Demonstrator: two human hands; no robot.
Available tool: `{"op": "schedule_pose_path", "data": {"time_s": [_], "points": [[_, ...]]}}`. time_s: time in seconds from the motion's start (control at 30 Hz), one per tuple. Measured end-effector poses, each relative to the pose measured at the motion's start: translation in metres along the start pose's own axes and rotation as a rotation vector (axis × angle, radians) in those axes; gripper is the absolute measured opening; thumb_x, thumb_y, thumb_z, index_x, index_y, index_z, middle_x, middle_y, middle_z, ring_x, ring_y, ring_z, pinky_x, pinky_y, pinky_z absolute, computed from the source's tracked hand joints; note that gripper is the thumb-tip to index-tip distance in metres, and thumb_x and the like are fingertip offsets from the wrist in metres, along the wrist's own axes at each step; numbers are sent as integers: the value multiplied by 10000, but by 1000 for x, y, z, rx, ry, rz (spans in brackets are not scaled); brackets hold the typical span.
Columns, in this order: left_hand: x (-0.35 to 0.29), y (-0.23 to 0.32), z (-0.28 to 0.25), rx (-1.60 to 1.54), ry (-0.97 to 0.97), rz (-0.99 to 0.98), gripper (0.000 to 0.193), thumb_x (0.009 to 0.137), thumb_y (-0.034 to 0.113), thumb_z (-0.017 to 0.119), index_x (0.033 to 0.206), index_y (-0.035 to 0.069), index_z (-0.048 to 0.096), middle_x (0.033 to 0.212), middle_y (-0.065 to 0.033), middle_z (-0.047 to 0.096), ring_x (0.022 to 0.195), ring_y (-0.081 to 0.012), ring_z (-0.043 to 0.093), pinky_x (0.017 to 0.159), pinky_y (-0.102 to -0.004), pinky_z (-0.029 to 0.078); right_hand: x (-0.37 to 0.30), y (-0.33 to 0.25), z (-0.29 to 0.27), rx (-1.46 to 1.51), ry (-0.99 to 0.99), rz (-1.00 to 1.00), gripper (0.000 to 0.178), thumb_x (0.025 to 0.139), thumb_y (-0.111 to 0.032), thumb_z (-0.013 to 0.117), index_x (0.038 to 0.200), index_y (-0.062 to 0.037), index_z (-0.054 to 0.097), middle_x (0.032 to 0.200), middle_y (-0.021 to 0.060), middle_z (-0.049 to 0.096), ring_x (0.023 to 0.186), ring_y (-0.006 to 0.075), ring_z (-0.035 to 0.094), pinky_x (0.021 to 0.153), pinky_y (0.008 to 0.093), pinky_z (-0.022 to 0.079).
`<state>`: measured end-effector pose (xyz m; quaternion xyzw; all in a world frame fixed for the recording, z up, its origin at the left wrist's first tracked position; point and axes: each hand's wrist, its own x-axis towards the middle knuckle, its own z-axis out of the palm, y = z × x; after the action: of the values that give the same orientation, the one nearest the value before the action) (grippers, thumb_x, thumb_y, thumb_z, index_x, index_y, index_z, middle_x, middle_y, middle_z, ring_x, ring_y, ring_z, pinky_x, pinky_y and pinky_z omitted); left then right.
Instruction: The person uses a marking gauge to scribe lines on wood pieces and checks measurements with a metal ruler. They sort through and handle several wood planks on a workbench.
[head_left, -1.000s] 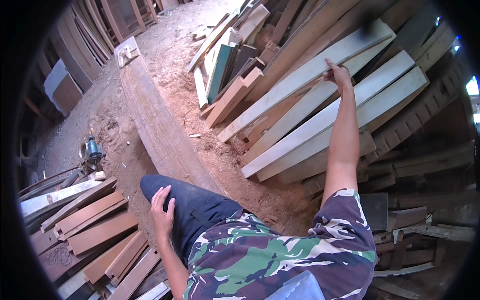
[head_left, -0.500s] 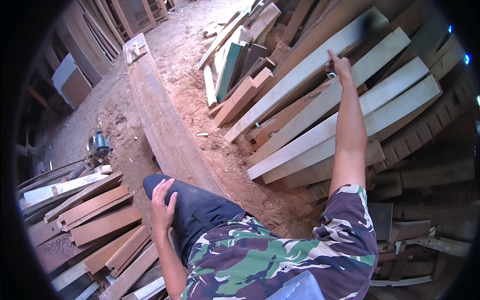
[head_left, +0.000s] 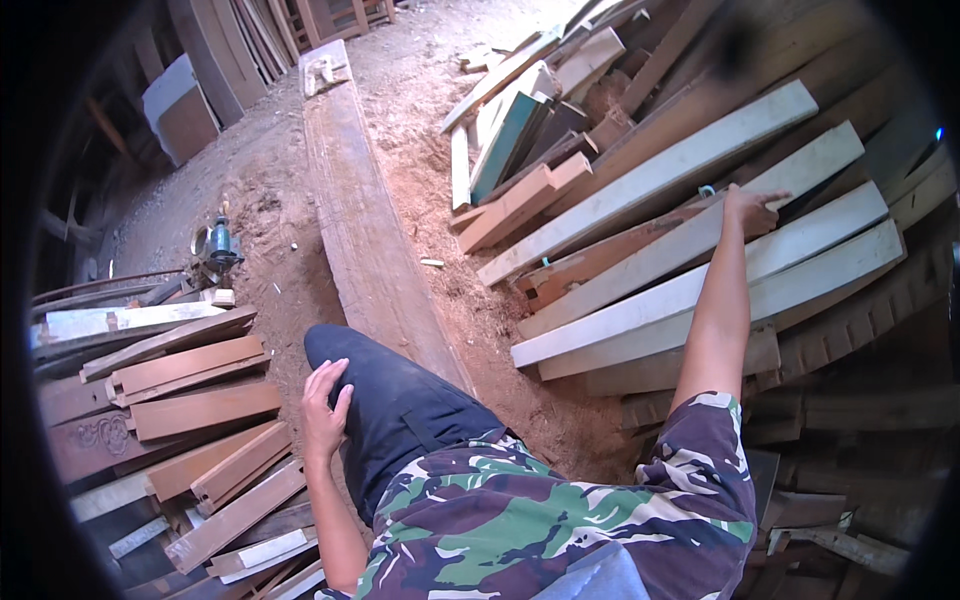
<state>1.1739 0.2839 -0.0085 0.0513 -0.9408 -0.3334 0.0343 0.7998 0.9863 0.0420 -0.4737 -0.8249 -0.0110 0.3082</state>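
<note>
My right hand [head_left: 750, 209] is stretched out over a pale, whitewashed plank [head_left: 690, 235], one finger extended along it and the others partly bent. Whether it touches the wood is hard to tell. Similar pale planks lie on either side, one [head_left: 655, 180] farther off and one [head_left: 620, 318] nearer. On my dark-trousered left knee, my left hand [head_left: 325, 408] rests with its fingers loosely apart and nothing in it.
A long wooden board [head_left: 380, 230] extends ahead, a small hand plane-like block [head_left: 325, 74] on its far end. Brown timber offcuts [head_left: 205, 415] are piled at left, near a teal power tool [head_left: 219, 245]. More scrap wood [head_left: 540, 120] sits beyond; sawdust covers the ground.
My right hand has moved from the farther pale plank to the one nearer me, and its finger has swung rightward. The view has turned slightly; my left hand stays on my knee.
</note>
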Motion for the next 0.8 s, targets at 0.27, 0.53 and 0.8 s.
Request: {"op": "schedule_pose_path", "data": {"time_s": [0.27,0.53,0.8], "points": [[-2,4,4,-26,28,29,386,945,110,726,1328,66,721,1364,-144,704,1374,-349,577,1189,-459,426,-88,-27,-119,589,87,-70,1141,773,-436,888,1600,78,293,1358,365,592,1242,475,621,1083,475,505],[-19,-8,-6,-49,118,51,391,944,118,730,1333,76,723,1355,-132,713,1362,-351,585,1179,-463,437,-162,-117,-185,1634,-296,-31,703,907,-440,849,1265,133,658,1244,202,711,1114,265,673,960,397,545],[-55,-22,-19,-88,284,-24,373,963,161,735,1331,100,727,1341,-117,723,1336,-342,604,1151,-448,468,-149,-175,-308,2290,-488,-193,759,970,-601,676,1312,74,620,1254,210,680,1091,312,672,993,474,534]]}}
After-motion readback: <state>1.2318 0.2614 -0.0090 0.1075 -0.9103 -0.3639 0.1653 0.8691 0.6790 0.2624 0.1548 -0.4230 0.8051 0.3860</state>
